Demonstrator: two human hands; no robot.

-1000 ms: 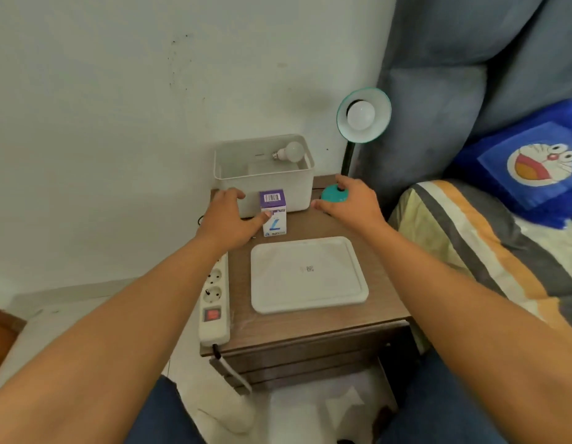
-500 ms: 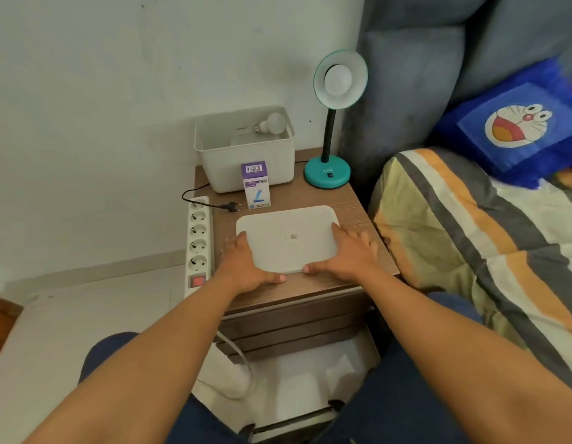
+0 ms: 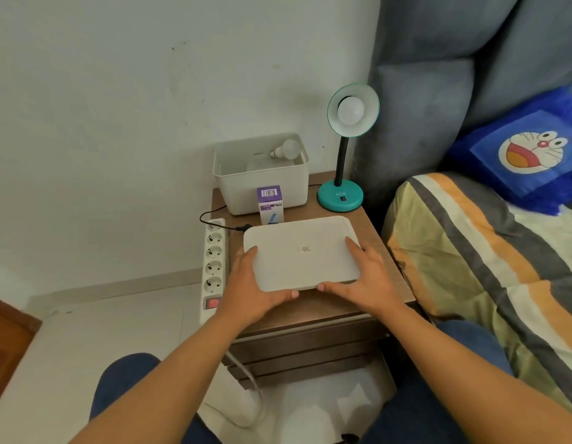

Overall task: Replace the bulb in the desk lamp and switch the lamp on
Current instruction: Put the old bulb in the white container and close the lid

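Note:
A teal desk lamp [image 3: 340, 195] stands at the back right of the wooden bedside table [image 3: 313, 307], with a white bulb [image 3: 351, 110] in its shade, unlit. A loose white bulb [image 3: 286, 149] lies in the white bin [image 3: 262, 187] behind a purple and white bulb box [image 3: 270, 205]. A white lid [image 3: 302, 251] lies flat in the middle of the table. My left hand [image 3: 252, 285] grips its near left corner and my right hand [image 3: 363, 278] grips its near right edge.
A white power strip [image 3: 213, 267] with a red switch lies along the table's left edge, and the lamp's black plug [image 3: 241, 227] rests unplugged beside it. A striped blanket [image 3: 483, 251] and blue cushion [image 3: 531, 152] lie on the bed to the right. The wall is close behind.
My hands left the bulb box and the lamp base and came back to the white lid, gripping its near corners. The camera view shifted back and to the left.

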